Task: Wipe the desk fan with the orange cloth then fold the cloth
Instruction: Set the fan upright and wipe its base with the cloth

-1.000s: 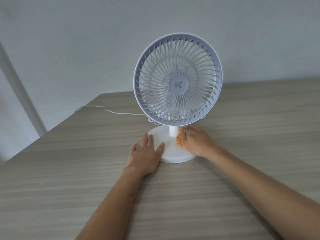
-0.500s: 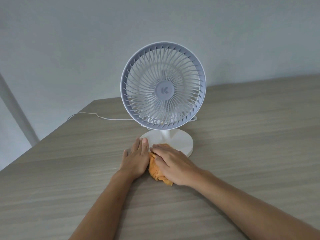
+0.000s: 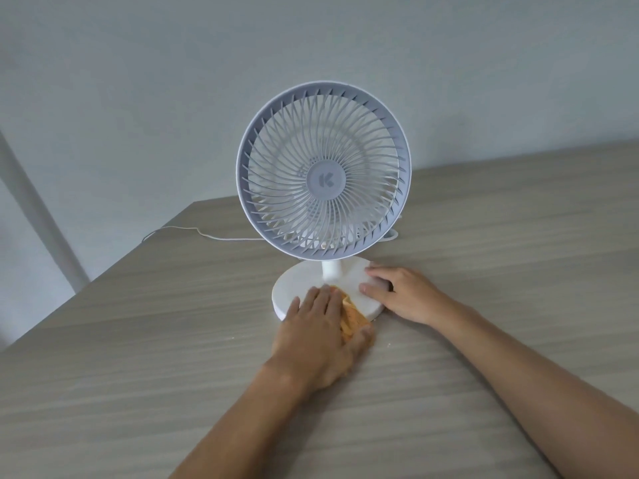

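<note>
A white desk fan (image 3: 323,181) with a grey-blue grille stands upright on a round white base (image 3: 294,285) on the wooden table. The orange cloth (image 3: 351,319) is bunched under my left hand (image 3: 318,333), which presses it against the front edge of the base and the table. Only a strip of cloth shows beside the palm. My right hand (image 3: 401,293) rests on the base's right rim, thumb and fingers on its top and side, steadying the fan.
A thin white cable (image 3: 193,231) trails from behind the fan to the table's (image 3: 484,271) left edge. A plain grey wall rises close behind. A pale post (image 3: 41,216) slants at far left, beyond the table edge.
The cloth has passed from my right hand to my left. My right hand has moved to the right rim of the base; my left hand now covers the cloth at the base's front.
</note>
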{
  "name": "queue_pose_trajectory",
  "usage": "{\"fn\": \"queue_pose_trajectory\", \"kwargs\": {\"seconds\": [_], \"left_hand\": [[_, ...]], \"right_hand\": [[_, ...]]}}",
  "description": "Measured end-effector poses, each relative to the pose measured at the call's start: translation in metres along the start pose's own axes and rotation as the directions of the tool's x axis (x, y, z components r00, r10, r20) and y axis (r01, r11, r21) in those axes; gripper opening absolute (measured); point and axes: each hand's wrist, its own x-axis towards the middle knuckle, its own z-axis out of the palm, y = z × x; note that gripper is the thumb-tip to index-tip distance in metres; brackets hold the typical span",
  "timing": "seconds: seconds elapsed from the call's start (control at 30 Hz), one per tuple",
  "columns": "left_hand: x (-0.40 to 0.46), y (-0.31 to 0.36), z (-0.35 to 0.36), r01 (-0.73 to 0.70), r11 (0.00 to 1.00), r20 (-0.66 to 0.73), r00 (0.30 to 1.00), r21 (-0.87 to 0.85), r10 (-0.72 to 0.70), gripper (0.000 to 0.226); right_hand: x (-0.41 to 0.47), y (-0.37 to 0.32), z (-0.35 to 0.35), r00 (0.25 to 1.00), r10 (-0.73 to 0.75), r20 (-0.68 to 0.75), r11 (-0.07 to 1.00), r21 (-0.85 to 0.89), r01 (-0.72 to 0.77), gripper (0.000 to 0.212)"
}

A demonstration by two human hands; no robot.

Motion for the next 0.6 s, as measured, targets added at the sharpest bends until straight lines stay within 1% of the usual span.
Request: {"fn": "queue_pose_trajectory", "kwargs": {"seconds": [0.1, 0.17, 0.23, 0.33, 0.37, 0.43, 0.5, 0.57, 0.6], "left_hand": [[0.001, -0.007, 0.007, 0.003, 1.0, -0.022, 1.0, 0.028, -0.003, 0.078], [0.004, -0.02, 0.008, 0.041, 0.998, -0.022, 0.999, 0.046, -0.041, 0.076], [0.009, -0.037, 0.009, 0.085, 0.996, 0.007, 0.996, 0.012, -0.085, 0.077], [0.017, -0.067, 0.01, 0.15, 0.986, 0.056, 0.988, -0.076, -0.146, 0.078], [0.019, -0.075, 0.009, 0.197, 0.972, 0.071, 0.979, -0.131, -0.189, 0.072], [0.024, -0.085, 0.009, 0.272, 0.933, 0.066, 0.962, -0.235, -0.264, 0.051], [0.03, -0.087, 0.005, 0.29, 0.91, 0.054, 0.956, -0.297, -0.287, 0.044], [0.039, -0.088, 0.004, 0.326, 0.882, 0.077, 0.944, -0.339, -0.32, 0.04], [0.046, -0.088, 0.003, 0.351, 0.873, 0.092, 0.936, -0.337, -0.341, 0.038]], "right_hand": [[0.0, 0.0, -0.002, 1.0, -0.01, 0.01, 0.999, -0.038, 0.011, 0.051], [-0.001, 0.0, -0.002, 1.0, -0.021, 0.015, 0.997, -0.067, 0.022, 0.048], [-0.001, 0.0, -0.001, 1.0, -0.021, 0.006, 0.996, -0.081, 0.021, 0.044], [-0.001, -0.003, -0.003, 1.0, -0.028, 0.001, 0.996, -0.08, 0.028, 0.047], [-0.001, -0.003, -0.003, 0.999, -0.039, -0.001, 0.996, -0.082, 0.039, 0.047], [-0.001, -0.002, -0.002, 0.999, -0.046, -0.002, 0.995, -0.091, 0.046, 0.043], [0.0, -0.003, -0.002, 0.999, -0.038, 0.0, 0.995, -0.097, 0.038, 0.036], [0.0, -0.002, -0.001, 0.999, -0.04, -0.008, 0.995, -0.093, 0.039, 0.021], [0.0, -0.001, -0.001, 0.999, -0.048, -0.016, 0.995, -0.087, 0.046, 0.017]]}}
